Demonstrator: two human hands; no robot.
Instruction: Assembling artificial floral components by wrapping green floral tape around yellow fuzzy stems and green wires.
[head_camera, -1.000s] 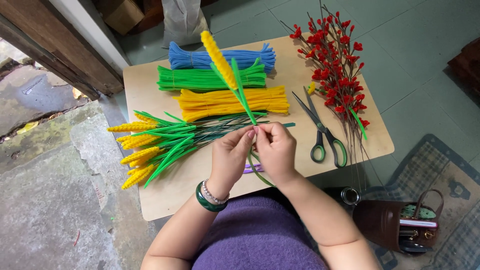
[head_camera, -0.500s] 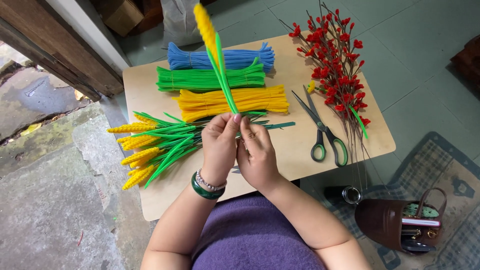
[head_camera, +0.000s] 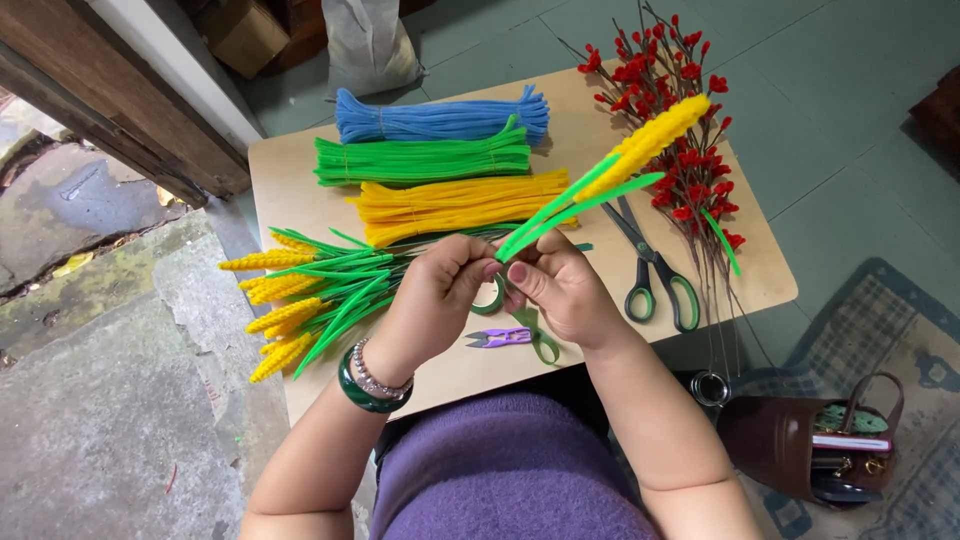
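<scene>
I had both hands together over the near part of the small wooden table (head_camera: 300, 170). My left hand (head_camera: 435, 300) was curled nearly shut, its fingertips pinched on the lower green stem of the yellow pipe-cleaner stalk (head_camera: 610, 175). My right hand (head_camera: 565, 290) met it from the other side, thumb and forefinger closed on the same stem just beside my left fingertips. The stalk slanted up and away to the right of my hands, its fuzzy yellow head passing over the spray of red berry branches (head_camera: 680, 130).

Just under my hands lay a small purple thread snipper (head_camera: 500, 338) and a loop of green stem. To the left of my left hand lay the pile of finished yellow stalks (head_camera: 295, 300). Beyond my hands lay three bundles of pipe cleaners: yellow (head_camera: 460, 200) nearest, then green (head_camera: 420, 160), then blue (head_camera: 440, 118). Green-handled scissors (head_camera: 655, 270) lay just right of my right hand.
</scene>
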